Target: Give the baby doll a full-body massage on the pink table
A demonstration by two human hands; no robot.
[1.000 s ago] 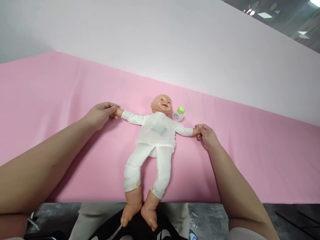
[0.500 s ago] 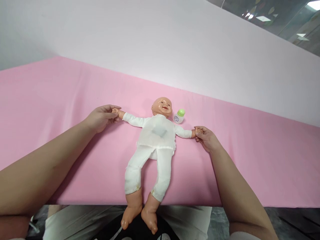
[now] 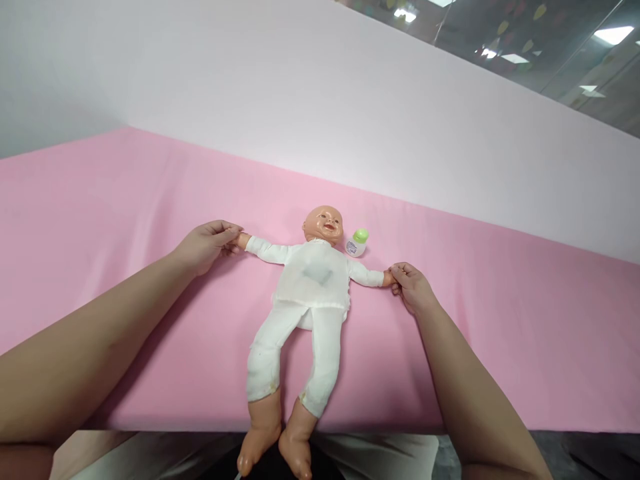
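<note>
Head view, L hand (image 3: pixel 205 245) & R hand (image 3: pixel 411 287) grips closed on doll (image 3: pixel 310 280) hands

On your pink table (image 3: pixel 500 320) you have: one baby doll (image 3: pixel 310 293) in white clothes, feet past the near edge; one small bottle (image 3: pixel 357 243) with a green cap, toward the far edge. Your hands: two, the left hand (image 3: pixel 205 245) and the right hand (image 3: pixel 410 288).

No readable text, bottle (image 3: pixel 357 243) label print too small.
</note>
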